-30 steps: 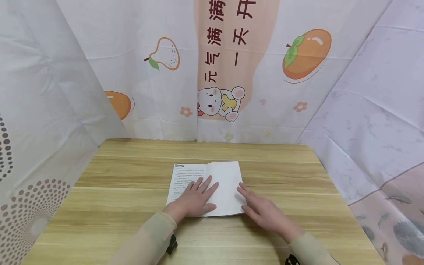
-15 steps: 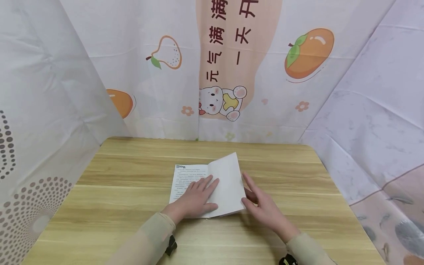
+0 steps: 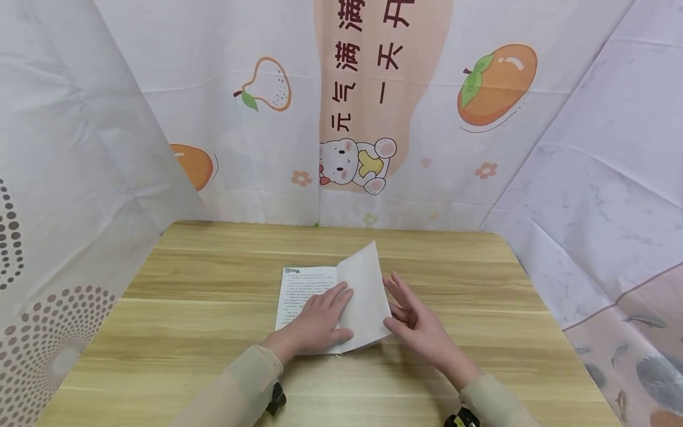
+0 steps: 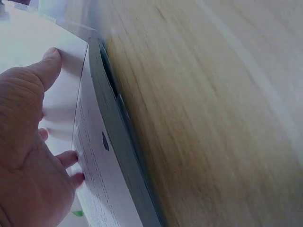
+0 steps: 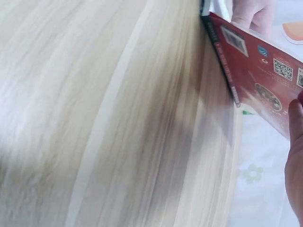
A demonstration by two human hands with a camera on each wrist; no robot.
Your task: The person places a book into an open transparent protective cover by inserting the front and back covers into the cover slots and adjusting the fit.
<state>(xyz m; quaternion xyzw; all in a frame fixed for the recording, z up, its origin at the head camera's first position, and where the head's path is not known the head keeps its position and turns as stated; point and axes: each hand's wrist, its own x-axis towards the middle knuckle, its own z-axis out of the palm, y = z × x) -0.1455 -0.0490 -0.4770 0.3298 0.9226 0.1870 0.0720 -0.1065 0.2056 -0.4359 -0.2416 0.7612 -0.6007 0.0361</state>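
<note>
An open book (image 3: pixel 363 296) lies on the table, its left page (image 3: pixel 306 281) printed with lines of text. Its right side is white and tilts up from the table. My left hand (image 3: pixel 320 320) rests across the inner part of the book, fingers extended; in the left wrist view the left hand (image 4: pixel 33 142) lies over the pages beside the fold. At the raised outer edge, my right hand (image 3: pixel 424 332) pinches the cover, thumb at the edge and fingers behind. The right wrist view shows the red outer cover (image 5: pixel 255 71) with QR codes, a right-hand finger (image 5: pixel 296 123) touching it.
The wooden table (image 3: pixel 203 284) reaches back to a printed curtain (image 3: pixel 256 154) with fruit drawings and lettering. Pale cloth (image 3: pixel 597 178) hangs at the right, and dotted cloth (image 3: pixel 69 178) at the left.
The white right side of the book has risen from nearly flat and leans further left. My right hand has shifted with its edge, fingers moving behind it. My left hand stays on the book.
</note>
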